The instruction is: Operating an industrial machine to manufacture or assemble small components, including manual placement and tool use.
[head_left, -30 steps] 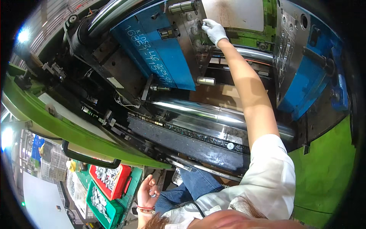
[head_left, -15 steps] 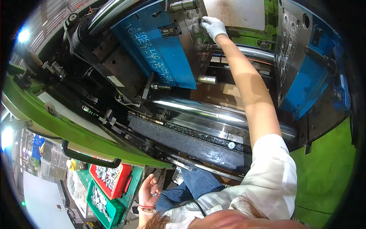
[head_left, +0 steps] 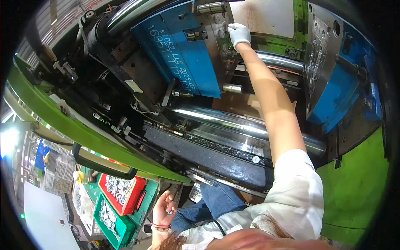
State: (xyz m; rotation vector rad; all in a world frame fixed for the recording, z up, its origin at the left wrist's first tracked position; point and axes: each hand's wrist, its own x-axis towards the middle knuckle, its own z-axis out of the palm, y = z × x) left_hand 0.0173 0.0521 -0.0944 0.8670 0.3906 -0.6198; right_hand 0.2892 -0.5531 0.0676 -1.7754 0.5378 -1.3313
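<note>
My right hand, in a white glove, reaches up to the metal face of a blue mould half. Its fingers are bent inward beside rounded grey pieces on that face; what they hold, if anything, is hidden. Low in the view, my bare left hand is turned palm up with curled fingers. A small round grey piece sits among those fingers. Across the gap on the right stands the other mould half, its metal face bearing several cavities.
Polished steel bars run below and behind the moulds. A green machine door with a black handle is at the left. Beyond it, a red tray and a green tray hold many grey parts.
The whole view has shifted slightly, so the machine appears farther right and lower. My right hand stays by the mould face with its fingers more bent. My left hand looks unchanged.
</note>
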